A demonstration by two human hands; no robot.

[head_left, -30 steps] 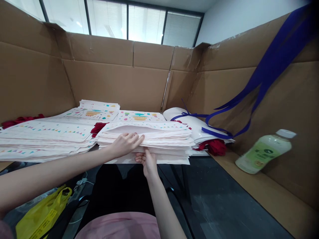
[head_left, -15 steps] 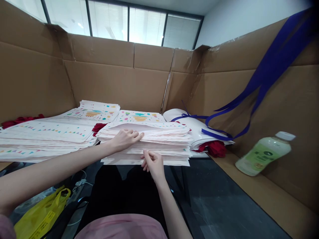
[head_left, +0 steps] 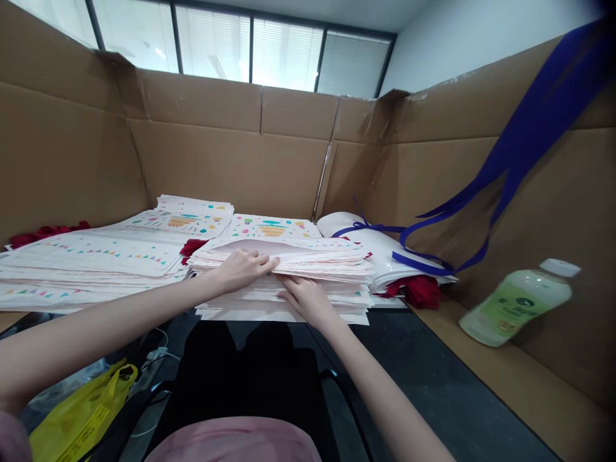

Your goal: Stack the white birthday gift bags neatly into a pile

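In front of me lies a thick stack of white printed papers (head_left: 332,260), its front edges showing many layers. The upper layers bulge apart, leaving a gap under the topmost one. My left hand (head_left: 246,268) rests at the front edge of these upper layers, fingers closed over them in a grip. Just below and to the right, my right hand (head_left: 310,300) is against the front of the stack. Its fingers are stretched out and apart, with some fingertips tucked at the layers beneath my left hand and partly hidden.
More printed papers (head_left: 120,250) with red fabric (head_left: 48,234) lie left. At right are a white bundle (head_left: 380,250) with red fabric (head_left: 421,292), a blue ribbon (head_left: 500,167) and a tilted bottle (head_left: 522,301). Cardboard walls (head_left: 216,154) enclose the surface. A yellow bag (head_left: 84,410) is below left.
My right hand has moved up and in to the stack's front edge, its curled fingers now stretched out. My left hand keeps its place on the upper layers.
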